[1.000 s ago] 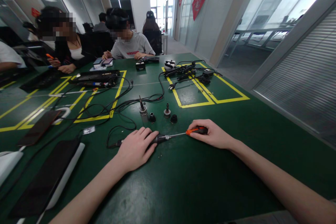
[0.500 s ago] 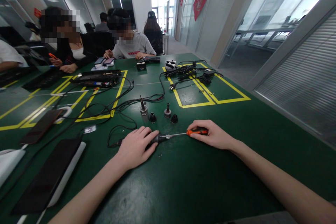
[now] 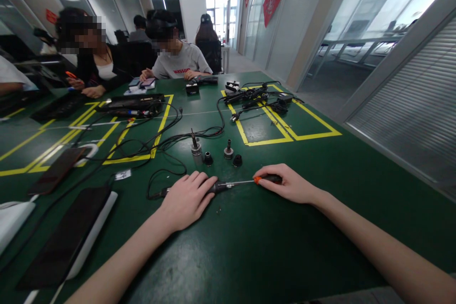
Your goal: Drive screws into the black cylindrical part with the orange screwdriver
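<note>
Orange screwdriver (image 3: 257, 180) is pointing end-on at black tool (image 3: 221, 187).
Right fingers (image 3: 268, 169) are pinching it, left fingers (image 3: 208, 184) clasping the tool; tip contact unclear.

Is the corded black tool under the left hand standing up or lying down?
Lying down: the corded black tool stretches lengthwise along the green table under the left hand, one end pointing toward the screwdriver.

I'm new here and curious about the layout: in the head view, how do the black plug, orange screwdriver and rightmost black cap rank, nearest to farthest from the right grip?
1. Orange screwdriver: inside the right grip.
2. Rightmost black cap: ahead and left.
3. Black plug: farther ahead, by yellow tape.
</note>
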The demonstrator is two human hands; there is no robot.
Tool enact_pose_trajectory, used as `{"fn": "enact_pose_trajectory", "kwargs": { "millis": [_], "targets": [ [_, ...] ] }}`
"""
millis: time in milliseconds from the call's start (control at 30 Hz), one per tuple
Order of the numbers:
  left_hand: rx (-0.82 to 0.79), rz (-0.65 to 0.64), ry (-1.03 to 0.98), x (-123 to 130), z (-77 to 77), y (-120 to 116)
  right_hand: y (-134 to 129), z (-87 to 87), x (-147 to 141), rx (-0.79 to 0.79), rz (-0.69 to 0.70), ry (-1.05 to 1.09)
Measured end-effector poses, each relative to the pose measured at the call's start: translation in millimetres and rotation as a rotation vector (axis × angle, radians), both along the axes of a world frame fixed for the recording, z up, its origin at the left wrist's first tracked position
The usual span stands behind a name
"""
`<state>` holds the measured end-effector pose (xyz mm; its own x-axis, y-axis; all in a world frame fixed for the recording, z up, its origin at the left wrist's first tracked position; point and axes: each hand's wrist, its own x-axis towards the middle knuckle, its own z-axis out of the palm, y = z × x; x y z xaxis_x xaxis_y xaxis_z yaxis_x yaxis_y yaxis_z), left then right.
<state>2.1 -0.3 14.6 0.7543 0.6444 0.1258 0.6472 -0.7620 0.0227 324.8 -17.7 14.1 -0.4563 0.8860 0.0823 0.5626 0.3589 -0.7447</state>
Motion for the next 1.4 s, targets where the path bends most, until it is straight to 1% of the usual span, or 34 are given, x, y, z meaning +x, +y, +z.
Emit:
{"fn": "enact_pose_trajectory", "kwargs": {
  "millis": [533,700,767,933,1133,1300,1400],
  "targets": [
    [-0.006,-0.002,-0.054,-2.1,-2.2,1.8,0.6,-1.3,-1.3,0.021,-0.012,0.021],
    [0.001,0.003,-0.055,-1.8,-2.8,1.5,-0.8,-2.0,-0.2,-0.012,-0.043,0.067],
    [0.003,0.004,-0.037,-1.6,-2.8,1.1,-1.3,-2.0,-0.2,0.0,-0.052,0.07],
    [0.0,-0.004,-0.007,-1.2,-2.6,0.3,-1.7,-2.3,-1.3,0.041,-0.021,0.024],
    [-0.003,0.002,-0.026,-1.2,-1.9,0.6,-1.5,-1.8,-0.8,0.024,-0.003,0.037],
    [-0.022,0.004,-0.02,-1.2,-0.5,0.9,-1.5,-1.8,0.4,-0.046,-0.048,0.106],
    [-0.027,0.006,-0.018,-1.2,0.0,1.0,-0.9,-3.4,1.1,-0.038,-0.087,0.15]
  ]
}}
